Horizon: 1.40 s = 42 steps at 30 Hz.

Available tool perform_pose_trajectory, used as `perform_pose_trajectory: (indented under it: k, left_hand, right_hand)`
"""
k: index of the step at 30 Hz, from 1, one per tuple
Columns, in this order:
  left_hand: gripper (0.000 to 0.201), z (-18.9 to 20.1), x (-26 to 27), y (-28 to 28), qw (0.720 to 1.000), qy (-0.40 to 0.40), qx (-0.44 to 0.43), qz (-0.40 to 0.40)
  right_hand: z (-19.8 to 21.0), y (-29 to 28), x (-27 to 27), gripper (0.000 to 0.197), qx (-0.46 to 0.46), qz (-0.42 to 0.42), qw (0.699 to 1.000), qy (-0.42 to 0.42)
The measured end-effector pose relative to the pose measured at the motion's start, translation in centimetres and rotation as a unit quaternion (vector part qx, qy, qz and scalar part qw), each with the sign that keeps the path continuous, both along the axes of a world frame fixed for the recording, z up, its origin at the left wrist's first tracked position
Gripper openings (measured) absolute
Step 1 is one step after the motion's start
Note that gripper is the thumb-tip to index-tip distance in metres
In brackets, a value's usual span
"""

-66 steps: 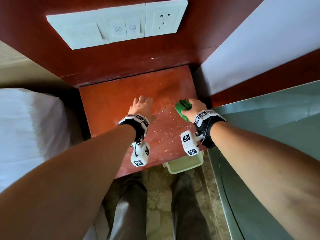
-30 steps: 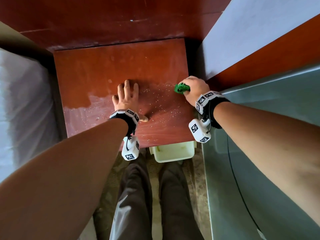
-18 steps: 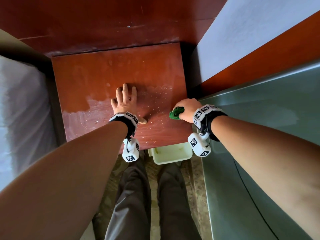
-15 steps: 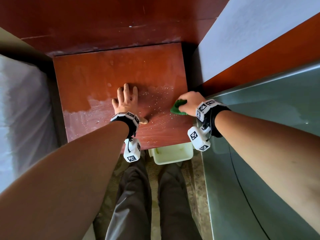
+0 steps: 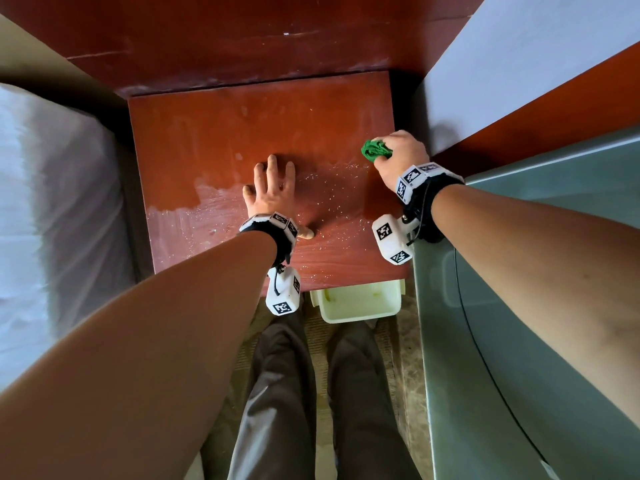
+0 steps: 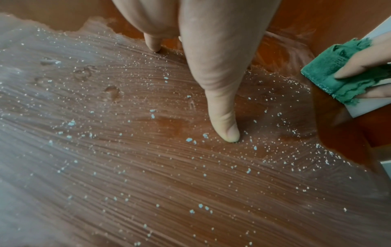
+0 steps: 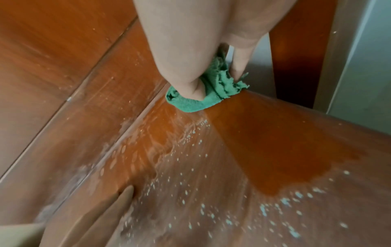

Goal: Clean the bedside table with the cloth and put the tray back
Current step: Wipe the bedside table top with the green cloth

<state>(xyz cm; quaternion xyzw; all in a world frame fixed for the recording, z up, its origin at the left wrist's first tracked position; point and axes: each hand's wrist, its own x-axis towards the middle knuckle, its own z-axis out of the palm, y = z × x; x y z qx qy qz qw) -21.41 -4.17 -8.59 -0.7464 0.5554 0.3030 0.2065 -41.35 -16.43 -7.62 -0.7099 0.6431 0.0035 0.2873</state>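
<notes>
Cloth [image 5: 373, 151] bunched into a wad, pressed on the bedside table [image 5: 214, 133] at its 3 o'clock edge; wadding gives a firm wiping face. Right hand [image 5: 401, 157] curled round it, cloth poking out at the hand's 10 o'clock. Left hand [image 5: 272, 192] flat, fingers spread, likely bracing at table centre. White crumbs [image 6: 188, 139] cover the near half. Tray [image 5: 356, 303] on floor at 6 o'clock, clear of wiping.

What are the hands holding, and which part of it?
The right hand grips the bunched green cloth around its middle. The left hand holds nothing, lying flat on the bedside table.
</notes>
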Motion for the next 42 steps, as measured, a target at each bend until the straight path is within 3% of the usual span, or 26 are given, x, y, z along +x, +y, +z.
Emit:
perform_pose_trajectory:
  k: [7, 13, 19, 22, 26, 29, 33, 42]
  left_hand:
    - [0.149, 0.1, 0.0, 0.0, 1.000, 0.002, -0.001, 0.004]
    - [0.150, 0.2, -0.1, 0.0, 1.000, 0.002, 0.000, 0.002]
    - [0.150, 0.0, 0.0, 0.0, 1.000, -0.004, -0.005, 0.001]
    - [0.150, -0.2, 0.0, 0.0, 1.000, -0.001, -0.009, 0.000]
    - [0.150, -0.3, -0.1, 0.1, 1.000, -0.005, -0.008, 0.000]
    - [0.149, -0.2, -0.1, 0.0, 1.000, -0.002, -0.010, 0.003]
    - [0.149, -0.3, 0.0, 0.1, 1.000, 0.004, -0.009, 0.006]
    - [0.149, -0.1, -0.1, 0.1, 1.000, 0.008, -0.008, 0.011]
  right_hand:
    - [0.5, 3.7, -0.7, 0.033, 0.074, 0.119, 0.990, 0.005]
    - [0.0, 6.7, -1.1, 0.035, 0.163, 0.138, 0.977, -0.012]
    - [1.6, 4.1, -0.7, 0.026, 0.258, 0.125, 0.957, -0.028]
    - [1.9, 2.1, -0.6, 0.009, 0.173, 0.042, 0.982, -0.061]
    - [1.8, 0.1, 0.1, 0.025, 0.034, -0.040, 0.998, -0.021]
    - [1.3, -1.0, 0.6, 0.035, 0.022, -0.061, 0.998, 0.009]
    - [0.5, -1.0, 1.3, 0.038, 0.052, -0.035, 0.998, 0.032]
    - [0.3, 3.8, 1.9, 0.035, 0.053, 0.105, 0.992, -0.042]
